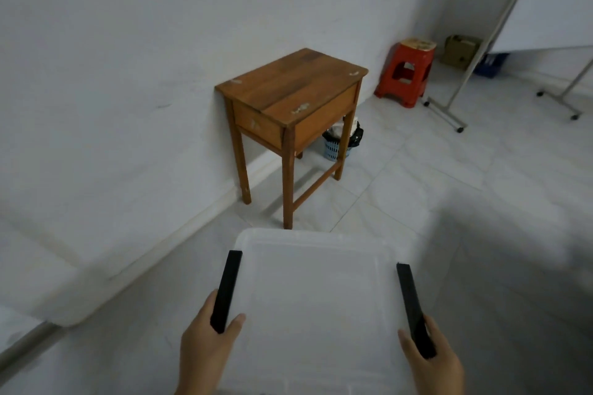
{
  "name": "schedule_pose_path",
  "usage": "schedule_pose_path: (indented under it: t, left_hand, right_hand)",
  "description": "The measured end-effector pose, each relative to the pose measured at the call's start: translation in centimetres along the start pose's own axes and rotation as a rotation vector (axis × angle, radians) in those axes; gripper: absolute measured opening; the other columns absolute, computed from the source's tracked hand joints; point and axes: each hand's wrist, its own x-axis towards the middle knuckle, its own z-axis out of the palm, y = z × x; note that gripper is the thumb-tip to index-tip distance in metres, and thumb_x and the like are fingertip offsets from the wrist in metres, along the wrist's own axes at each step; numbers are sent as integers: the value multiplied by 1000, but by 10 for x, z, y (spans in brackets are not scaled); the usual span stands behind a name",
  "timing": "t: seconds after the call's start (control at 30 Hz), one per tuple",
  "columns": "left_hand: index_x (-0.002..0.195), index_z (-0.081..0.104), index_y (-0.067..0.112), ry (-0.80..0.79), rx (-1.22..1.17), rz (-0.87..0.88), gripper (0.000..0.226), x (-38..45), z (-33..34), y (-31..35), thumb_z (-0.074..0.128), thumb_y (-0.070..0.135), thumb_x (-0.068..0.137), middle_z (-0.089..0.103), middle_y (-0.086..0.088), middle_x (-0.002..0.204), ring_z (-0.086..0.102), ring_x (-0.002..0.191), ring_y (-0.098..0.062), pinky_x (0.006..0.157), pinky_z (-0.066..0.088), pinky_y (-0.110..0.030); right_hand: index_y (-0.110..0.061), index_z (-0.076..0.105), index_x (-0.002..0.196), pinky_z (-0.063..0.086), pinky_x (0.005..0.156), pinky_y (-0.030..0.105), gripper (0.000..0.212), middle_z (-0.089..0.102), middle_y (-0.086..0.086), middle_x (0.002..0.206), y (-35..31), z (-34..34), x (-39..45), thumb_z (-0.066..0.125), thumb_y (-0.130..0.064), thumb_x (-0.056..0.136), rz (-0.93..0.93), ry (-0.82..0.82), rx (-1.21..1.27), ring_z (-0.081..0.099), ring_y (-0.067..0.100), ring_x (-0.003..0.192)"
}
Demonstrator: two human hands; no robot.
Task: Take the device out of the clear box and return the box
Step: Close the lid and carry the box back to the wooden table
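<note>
I see the clear box (321, 305) held low in front of me, its white translucent lid filling the bottom centre of the view, carried above the tiled floor (449, 186). My left hand (208, 343) is wrapped around the near end of the black latch (226, 290) on the box's left edge, thumb lying on the lid and fingers curled under the side. My right hand (431, 359) grips the near end of the matching black latch (412, 308) on the right edge in the same way, thumb on top. So the box sits between the two hands, extending away from them toward the bench (288, 86). I cannot tell what is inside; the lid is too cloudy to see through.

The bench is a small wooden one standing against the white wall (112, 90), well ahead of the box. A blue basket (335, 147) with a dark bag stands beneath it. A red stool (406, 74) stands further right, near a wheeled metal frame (449, 112).
</note>
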Motion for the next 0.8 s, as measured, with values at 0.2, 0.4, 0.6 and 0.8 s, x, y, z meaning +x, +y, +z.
schedule_pose_path:
  t: [0.2,0.4,0.6,0.8]
  left_hand:
    - [129,44,10,-133,68,7,63,117,81,79,71,11,72,60,-18,122,56,110,-32,96,39,-36]
    - [127,46,13,-189,118,6,59,223,191,174,69,14,73,62,-15,117,56,107,-31,94,40,-35]
    - [128,46,15,-223,116,30,59,310,281,287,69,16,74,61,-14,122,54,113,-30,96,39,-35]
    - [133,38,18,-237,96,84,60,398,340,376,63,21,79,55,-10,128,48,118,-30,100,37,-39]
  right_hand:
    - [1,56,118,40,98,41,52,64,25,113,-49,27,115,73,-2,69,108,130,50,60,35,104]
    - [1,58,115,41,97,40,49,65,24,111,-105,33,274,73,-2,68,114,166,66,60,35,102]
    - [-2,58,115,43,94,40,47,59,13,88,-196,21,420,72,-4,70,48,194,8,61,37,99]
    - [-5,54,122,40,97,42,51,64,23,105,-267,38,536,70,-8,74,32,196,9,58,35,103]
